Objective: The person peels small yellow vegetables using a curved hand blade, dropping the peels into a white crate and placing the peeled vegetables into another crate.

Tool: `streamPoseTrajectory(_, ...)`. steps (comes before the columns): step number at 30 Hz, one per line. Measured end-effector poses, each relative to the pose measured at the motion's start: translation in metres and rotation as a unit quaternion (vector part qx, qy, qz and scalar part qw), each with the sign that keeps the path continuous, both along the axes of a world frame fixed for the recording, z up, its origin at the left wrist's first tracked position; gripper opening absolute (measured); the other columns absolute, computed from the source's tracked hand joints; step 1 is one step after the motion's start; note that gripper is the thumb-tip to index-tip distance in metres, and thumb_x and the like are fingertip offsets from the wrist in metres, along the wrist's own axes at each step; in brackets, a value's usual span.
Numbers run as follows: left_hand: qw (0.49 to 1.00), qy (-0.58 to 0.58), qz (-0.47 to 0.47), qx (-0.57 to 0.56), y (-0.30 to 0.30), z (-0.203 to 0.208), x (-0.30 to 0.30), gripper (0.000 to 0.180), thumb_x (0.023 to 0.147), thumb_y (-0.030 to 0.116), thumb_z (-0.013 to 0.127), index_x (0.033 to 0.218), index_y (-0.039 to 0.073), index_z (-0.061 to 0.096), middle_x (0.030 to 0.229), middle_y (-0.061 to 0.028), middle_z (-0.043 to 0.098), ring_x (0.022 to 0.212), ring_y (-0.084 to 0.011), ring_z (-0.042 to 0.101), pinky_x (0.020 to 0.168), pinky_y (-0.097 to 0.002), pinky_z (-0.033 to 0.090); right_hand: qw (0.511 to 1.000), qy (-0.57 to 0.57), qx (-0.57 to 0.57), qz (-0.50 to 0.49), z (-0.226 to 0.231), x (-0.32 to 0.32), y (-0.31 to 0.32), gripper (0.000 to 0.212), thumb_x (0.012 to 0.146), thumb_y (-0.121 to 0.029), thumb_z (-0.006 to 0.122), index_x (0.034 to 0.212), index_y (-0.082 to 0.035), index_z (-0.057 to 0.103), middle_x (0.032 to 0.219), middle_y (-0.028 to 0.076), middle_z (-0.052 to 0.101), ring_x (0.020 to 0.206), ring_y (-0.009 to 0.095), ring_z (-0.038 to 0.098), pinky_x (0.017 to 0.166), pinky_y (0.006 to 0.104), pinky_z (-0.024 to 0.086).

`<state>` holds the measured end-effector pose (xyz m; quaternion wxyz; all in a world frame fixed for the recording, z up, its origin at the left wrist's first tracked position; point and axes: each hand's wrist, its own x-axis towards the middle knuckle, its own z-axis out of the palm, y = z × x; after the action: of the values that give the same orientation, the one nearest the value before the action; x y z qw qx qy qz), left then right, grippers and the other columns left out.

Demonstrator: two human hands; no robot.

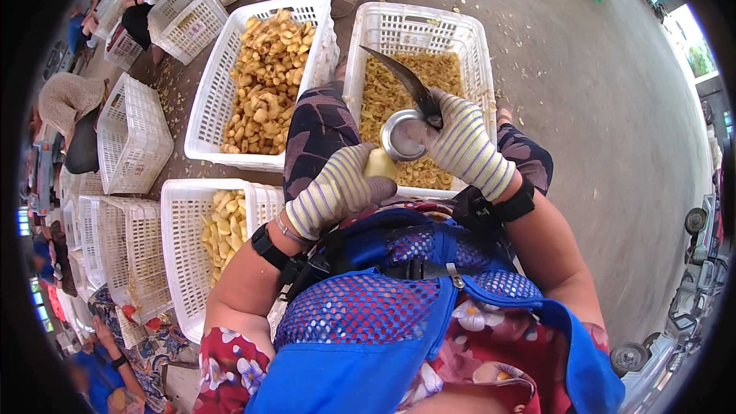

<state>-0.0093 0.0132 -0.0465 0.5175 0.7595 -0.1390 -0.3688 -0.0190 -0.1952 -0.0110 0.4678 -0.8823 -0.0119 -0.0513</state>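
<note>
My left hand (335, 188), in a striped knitted glove with the fingertips bare, is closed around a pale peeled piece of ginger (381, 165). My right hand (471, 142), gloved the same way, grips a knife (400, 73) whose dark curved blade points up and to the left. A round, shallow metal cup (404, 136) sits at the same hand's fingers, its rim close against the ginger. Both hands are above a white crate (481, 57) between my legs, with yellow-brown peelings (414, 77) in it.
At the upper left a white crate (205, 119) holds unpeeled ginger (268, 84). Beside my left arm another crate (180, 238) holds peeled ginger (224, 226). Several more crates (138, 134) and seated people are farther left. Peel scraps lie on the concrete floor (590, 123).
</note>
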Motion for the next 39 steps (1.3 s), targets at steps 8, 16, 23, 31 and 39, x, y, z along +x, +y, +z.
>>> streamPoseTrajectory(8,0.993,-0.106,0.001,0.045,0.014,-0.003,0.007,0.03,0.077,0.017,0.074,0.1,0.0,0.064,0.081,-0.0065,0.066,0.072,-0.0137,0.061,0.066,-0.0313,0.051,0.996,0.014,0.053,-0.077,0.034,0.008,-0.001,0.022,0.084,-0.012,0.069,0.1,0.001,0.064,0.084,0.016,0.07,0.074,0.023,0.069,0.067,0.0334,0.054)
streamPoseTrajectory(16,0.97,-0.215,0.002,0.117,0.011,0.005,0.008,0.032,0.071,0.026,0.074,0.086,0.0,0.064,0.077,-0.0231,0.066,0.075,-0.0408,0.065,0.068,-0.0463,0.052,0.992,-0.048,-0.074,-0.091,-0.025,0.036,-0.027,0.033,0.081,-0.019,0.072,0.106,0.001,0.064,0.077,0.015,0.068,0.068,0.024,0.067,0.063,0.0365,0.052)
streamPoseTrajectory(23,1.0,0.0,0.009,0.022,0.023,-0.008,0.006,0.041,0.074,0.021,0.075,0.107,0.001,0.063,0.086,-0.0031,0.064,0.075,-0.0164,0.06,0.07,-0.0319,0.05,0.998,0.013,-0.029,0.045,-0.004,0.019,0.02,0.026,0.082,-0.013,0.068,0.104,-0.001,0.065,0.084,0.018,0.07,0.075,0.031,0.068,0.066,0.0396,0.053)
streamPoseTrajectory(31,0.948,0.176,0.117,-0.239,0.031,0.019,-0.007,0.049,0.069,0.041,0.069,0.101,0.003,0.063,0.08,0.0021,0.058,0.068,-0.008,0.052,0.06,-0.0207,0.038,0.998,-0.04,0.038,0.044,0.007,0.018,0.011,0.033,0.083,-0.017,0.069,0.106,0.006,0.063,0.08,0.015,0.068,0.072,0.025,0.066,0.067,0.0356,0.054)
streamPoseTrajectory(39,0.922,0.281,0.073,-0.256,0.047,0.002,-0.009,0.061,0.061,0.027,0.073,0.116,0.003,0.059,0.102,-0.003,0.062,0.093,-0.0158,0.061,0.091,-0.03,0.051,0.995,-0.038,0.08,-0.037,0.017,0.023,0.004,0.03,0.082,-0.016,0.07,0.103,0.005,0.063,0.081,0.019,0.068,0.071,0.024,0.067,0.067,0.0342,0.054)
